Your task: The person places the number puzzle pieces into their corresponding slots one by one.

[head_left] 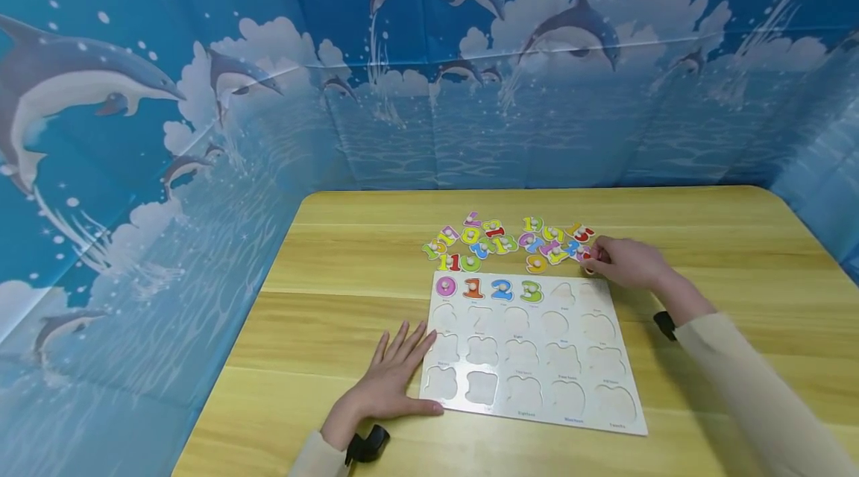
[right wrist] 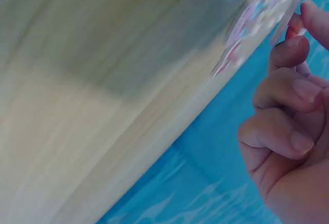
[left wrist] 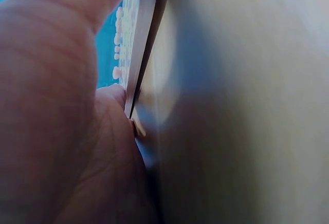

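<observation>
A white number puzzle board (head_left: 537,417) lies on the table, with numbers 0 (head_left: 446,286), 1 (head_left: 473,288), 2 (head_left: 502,290) and 3 (head_left: 532,291) seated in its top row. My left hand (head_left: 389,380) rests at the board's lower left corner, fingers spread and straight, thumb along the near edge. Beyond the board's far right corner, my right hand (head_left: 627,262) pinches a number puzzle piece (head_left: 589,269) between thumb and index finger. Its digit is hidden by the fingers. In the right wrist view the other fingers (right wrist: 277,131) are curled into the palm.
Loose, colourful number pieces (head_left: 502,244) lie in a crowded, partly overlapping group behind the board. An orange 9-like piece (head_left: 537,262) sits close to its far edge. Behind the wooden table (head_left: 322,276) hangs a blue dolphin-print cloth (head_left: 403,141).
</observation>
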The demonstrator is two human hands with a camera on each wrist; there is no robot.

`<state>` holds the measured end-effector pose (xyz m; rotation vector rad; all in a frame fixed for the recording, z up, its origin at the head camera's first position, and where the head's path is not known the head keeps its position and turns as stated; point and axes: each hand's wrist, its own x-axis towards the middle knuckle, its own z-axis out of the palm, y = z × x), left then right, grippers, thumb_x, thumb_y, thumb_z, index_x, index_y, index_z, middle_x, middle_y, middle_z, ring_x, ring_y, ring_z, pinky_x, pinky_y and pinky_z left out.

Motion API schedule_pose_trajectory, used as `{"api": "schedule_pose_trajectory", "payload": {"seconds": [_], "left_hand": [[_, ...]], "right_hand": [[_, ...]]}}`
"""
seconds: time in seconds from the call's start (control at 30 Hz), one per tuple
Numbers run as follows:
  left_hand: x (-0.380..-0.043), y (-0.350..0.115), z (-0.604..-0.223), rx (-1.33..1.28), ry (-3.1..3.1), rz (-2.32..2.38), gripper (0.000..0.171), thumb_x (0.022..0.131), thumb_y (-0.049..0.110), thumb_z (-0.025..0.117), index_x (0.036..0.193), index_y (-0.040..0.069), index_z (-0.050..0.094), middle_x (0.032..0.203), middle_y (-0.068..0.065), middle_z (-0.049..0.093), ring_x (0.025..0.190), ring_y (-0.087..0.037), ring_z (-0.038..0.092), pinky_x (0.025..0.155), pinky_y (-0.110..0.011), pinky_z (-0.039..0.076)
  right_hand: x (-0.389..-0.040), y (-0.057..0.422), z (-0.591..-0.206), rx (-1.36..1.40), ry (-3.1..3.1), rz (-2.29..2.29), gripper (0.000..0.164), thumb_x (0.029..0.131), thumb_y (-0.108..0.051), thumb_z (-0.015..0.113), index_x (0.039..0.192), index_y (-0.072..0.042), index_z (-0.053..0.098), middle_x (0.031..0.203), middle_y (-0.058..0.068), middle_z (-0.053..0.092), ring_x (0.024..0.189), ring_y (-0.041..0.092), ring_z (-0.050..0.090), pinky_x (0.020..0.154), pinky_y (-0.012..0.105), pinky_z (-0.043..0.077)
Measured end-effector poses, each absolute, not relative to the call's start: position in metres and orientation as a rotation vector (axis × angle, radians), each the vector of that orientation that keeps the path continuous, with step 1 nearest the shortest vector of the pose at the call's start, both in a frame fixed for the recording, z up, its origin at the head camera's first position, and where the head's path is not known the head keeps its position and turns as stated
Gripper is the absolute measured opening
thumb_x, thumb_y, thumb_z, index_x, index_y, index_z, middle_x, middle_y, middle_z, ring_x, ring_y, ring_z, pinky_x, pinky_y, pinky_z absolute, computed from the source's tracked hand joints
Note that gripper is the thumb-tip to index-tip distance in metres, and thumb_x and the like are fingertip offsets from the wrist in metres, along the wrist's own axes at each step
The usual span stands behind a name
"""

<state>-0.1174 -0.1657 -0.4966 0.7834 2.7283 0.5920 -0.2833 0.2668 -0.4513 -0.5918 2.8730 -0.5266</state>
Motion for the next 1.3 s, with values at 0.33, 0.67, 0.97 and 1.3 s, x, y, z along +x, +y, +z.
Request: {"api": "schedule_pose_trajectory", "payload": {"seconds": [0.33,0.67,0.97,1.3], "left_hand": [[-0.116,-0.166,-0.496,0.787,2.732,0.587,0.105,0.077,0.07,0.059,0.154,0.017,0.011,0.159,-0.005,-0.001,0.142,-0.031,-0.007,0.109,-0.055,-0.005],[-0.116,-0.167,-0.498,0.794,2.732,0.593,0.105,0.077,0.071,0.058,0.154,0.018,0.011,0.159,-0.005,0.0,0.142,-0.031,-0.006,0.11,-0.055,-0.005],[-0.117,-0.167,-0.5,0.799,2.739,0.586,0.106,0.076,0.072,0.058,0.154,0.018,0.01,0.159,-0.005,-0.001,0.142,-0.031,-0.007,0.109,-0.056,-0.005],[-0.117,-0.166,-0.497,0.792,2.734,0.583,0.106,0.077,0.071,0.059,0.154,0.017,0.01,0.159,-0.006,0.0,0.142,-0.031,-0.007,0.11,-0.055,-0.005]], "right_hand": [[-0.266,0.234,-0.461,-0.653,2.743,-0.671,0.023,0.09,-0.029,0.065,0.08,-0.013,0.052,0.063,-0.003,0.047,0.055,0.013,0.043,0.05,0.028,0.031],[-0.263,0.226,-0.474,-0.513,2.598,-0.889,0.027,0.09,-0.032,0.066,0.08,-0.009,0.054,0.066,0.0,0.049,0.059,0.016,0.044,0.051,0.027,0.034],[-0.265,0.221,-0.479,-0.327,2.589,-0.914,0.035,0.087,-0.038,0.068,0.078,-0.008,0.053,0.064,0.002,0.046,0.057,0.018,0.043,0.05,0.028,0.032],[-0.264,0.218,-0.47,-0.268,2.553,-0.905,0.032,0.086,-0.033,0.07,0.073,-0.007,0.054,0.061,0.001,0.045,0.054,0.018,0.043,0.049,0.028,0.032]]}}
